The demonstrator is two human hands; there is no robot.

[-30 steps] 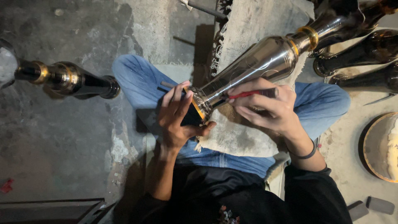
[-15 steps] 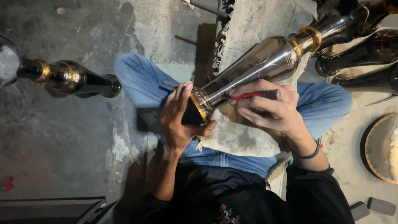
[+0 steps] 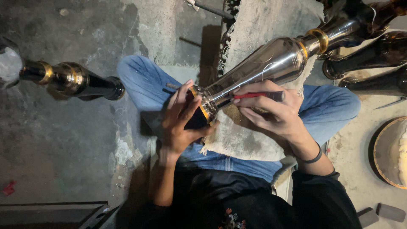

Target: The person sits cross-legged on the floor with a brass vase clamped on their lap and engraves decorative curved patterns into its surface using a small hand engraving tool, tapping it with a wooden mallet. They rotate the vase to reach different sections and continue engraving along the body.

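Left hand (image 3: 182, 123) cups the polished metal vase (image 3: 258, 70) at its open near end; long axis runs up-right across the lap cloth (image 3: 237, 140). Right hand (image 3: 271, 112), fingers pinched on a red-tipped engraving tool (image 3: 258, 96), rests against its body.

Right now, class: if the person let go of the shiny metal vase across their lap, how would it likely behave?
The metal vase looks rigid and polished, so probably slippery. Its round, tapered body would likely roll off the cloth pad. The left hand cups its base, suggesting it needs steadying.

Vase (image 3: 263, 68) on lap cloth (image 3: 237, 135); 2nd vase (image 3: 72, 80) left; bowl (image 3: 388, 152) right.
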